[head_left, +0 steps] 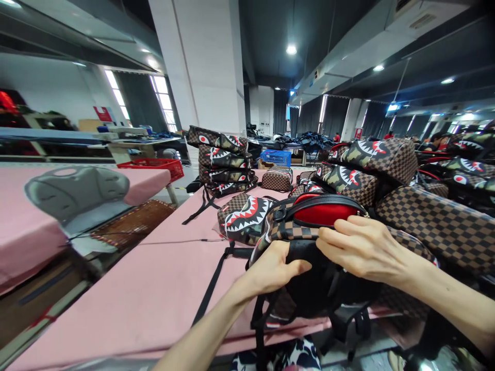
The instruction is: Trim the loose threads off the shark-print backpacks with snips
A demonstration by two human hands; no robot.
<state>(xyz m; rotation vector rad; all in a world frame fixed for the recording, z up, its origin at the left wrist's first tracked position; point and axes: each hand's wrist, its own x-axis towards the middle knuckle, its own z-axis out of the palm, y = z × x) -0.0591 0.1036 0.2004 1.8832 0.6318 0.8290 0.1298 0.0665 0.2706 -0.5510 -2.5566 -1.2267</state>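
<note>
A brown checkered backpack (305,226) with a red lining and black straps lies on its front at the near edge of the pink table (154,288). My left hand (273,270) grips its black back panel from the left, thumb on top. From the right, my right hand (359,247) closes its fingers over the top of the same panel. A shark-mouth print shows on the bag (245,216) just behind it.
A stack of shark-print bags (224,159) stands mid-table, and more checkered bags (436,226) pile up at the right. A grey chair (77,198) sits at the left between the pink tables. A red crate (154,165) and a blue crate (276,157) lie farther back.
</note>
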